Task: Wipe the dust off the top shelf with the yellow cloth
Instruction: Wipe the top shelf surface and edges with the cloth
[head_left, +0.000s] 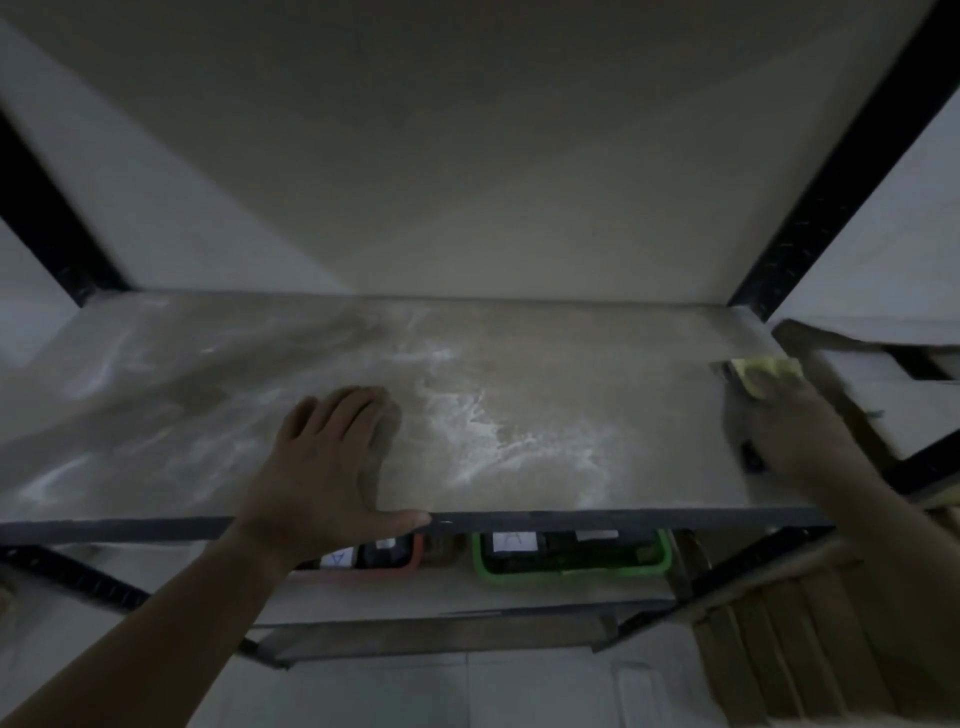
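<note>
two bins sit side by side on the lower shelf (467, 592), just under the front edge of the top shelf (545, 353). an orange-rimmed bin (400, 564) is on the left and a green-rimmed bin (571, 569) on the right. both hold dark things with white paper labels, but it is too dim to tell what those things are. brown cardboard boxes (779, 665) stand at the right of the rack, low in the view.

the left hand (332, 467) lies flat and released on the top shelf, palm down. its fingers are straight and close together, and the thumb reaches along the dark front edge. it grasps nothing.

the right hand (795, 431) is at the shelf's right end, smeared by blur. it lies on the yellow cloth (769, 370), which pokes out past the fingertips toward the back and touches the shelf surface. i cannot tell whether the fingers curl round the cloth or only press it flat.

white dust streaks (483, 426) swirl over the middle of the shelf between the two hands, with fainter ones toward the left end.
</note>
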